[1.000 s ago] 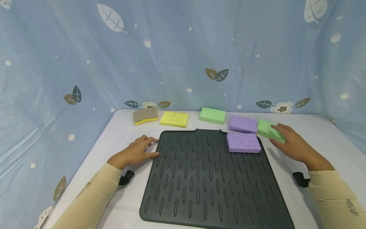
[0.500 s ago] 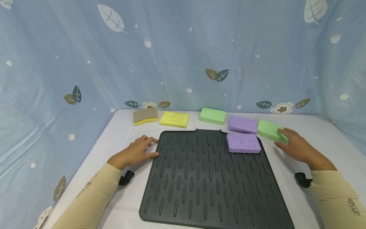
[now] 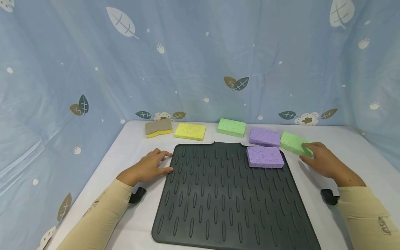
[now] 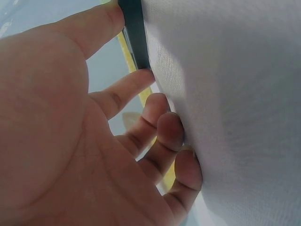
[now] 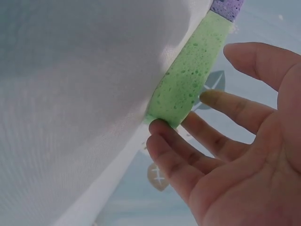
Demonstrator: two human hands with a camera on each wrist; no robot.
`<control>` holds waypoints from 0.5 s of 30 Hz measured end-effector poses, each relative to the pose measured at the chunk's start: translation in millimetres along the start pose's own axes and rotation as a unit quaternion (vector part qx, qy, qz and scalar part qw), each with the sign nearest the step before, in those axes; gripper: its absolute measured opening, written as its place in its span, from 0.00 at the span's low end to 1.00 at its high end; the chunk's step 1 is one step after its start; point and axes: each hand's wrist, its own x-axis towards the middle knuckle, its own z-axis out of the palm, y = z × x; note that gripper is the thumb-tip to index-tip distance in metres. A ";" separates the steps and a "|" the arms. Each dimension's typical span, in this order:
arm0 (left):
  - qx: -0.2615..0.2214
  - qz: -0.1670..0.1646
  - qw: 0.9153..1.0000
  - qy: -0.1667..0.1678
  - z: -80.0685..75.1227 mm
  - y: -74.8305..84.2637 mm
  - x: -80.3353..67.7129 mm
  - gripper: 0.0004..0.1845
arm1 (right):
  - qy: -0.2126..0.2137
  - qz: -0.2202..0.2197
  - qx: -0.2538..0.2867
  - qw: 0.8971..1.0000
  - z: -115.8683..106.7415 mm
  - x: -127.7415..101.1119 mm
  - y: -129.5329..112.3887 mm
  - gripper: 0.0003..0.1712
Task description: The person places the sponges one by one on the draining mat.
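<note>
Green sponge (image 3: 294, 143): porous rect. block, flat on table.

Left hand (image 4: 94, 141) against dark mat (image 4: 134, 33)

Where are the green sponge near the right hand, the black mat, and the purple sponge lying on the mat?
green sponge (image 3: 293, 142), head view, top face.
black mat (image 3: 225, 201), head view, bare ribbed middle.
purple sponge (image 3: 265, 156), head view, top face.
</note>
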 end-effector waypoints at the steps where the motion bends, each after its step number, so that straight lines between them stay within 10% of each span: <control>1: 0.000 0.000 1.000 -0.001 -0.2 0.5 0.0 0.34 | 0.002 0.002 -0.004 1.000 0.1 -0.4 -0.1 0.36; 15: -0.008 0.000 1.000 0.000 -2.8 3.2 -2.3 0.33 | 0.026 -0.008 -0.030 0.999 1.4 0.7 -0.2 0.32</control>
